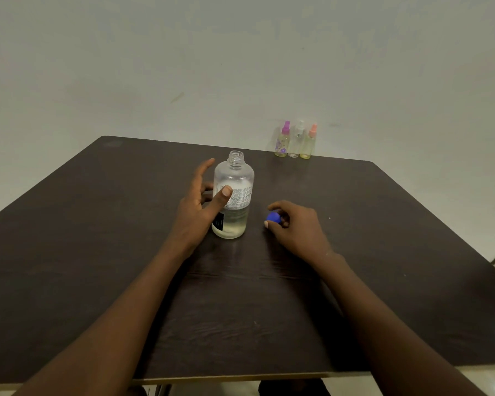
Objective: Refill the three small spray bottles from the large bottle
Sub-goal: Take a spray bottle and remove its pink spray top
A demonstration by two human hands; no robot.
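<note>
Head view. The large bottle stands upright on the dark table, just to the right of the left hand's fingers and between the two hands. Its threaded neck is uncapped. The body is clear plastic with a white printed label across the middle and a small black label low on the side facing the left palm. A pale, slightly yellow liquid fills the lower part, and the upper part looks empty.

The left hand is raised beside the bottle with its fingers spread and nearly straight. The forefinger points up level with the bottle's shoulder. The thumb crosses in front of the white label, but whether it touches the plastic cannot be told.

The right hand is low over the table to the right of the bottle, apart from it. Its curled thumb and fingertips pinch a blue cap, which sits at the fingertips on the side nearest the bottle.

Three small spray bottles stand upright in a close row well beyond the right hand's fingertips, at the far table edge against the pale wall. The purple-topped bottle, with flower prints, is on the left. The clear-topped bottle is in the middle and the orange-topped bottle is on the right. All three are capped. The outer two show a yellowish tint, and the fill levels are too small to read.
</note>
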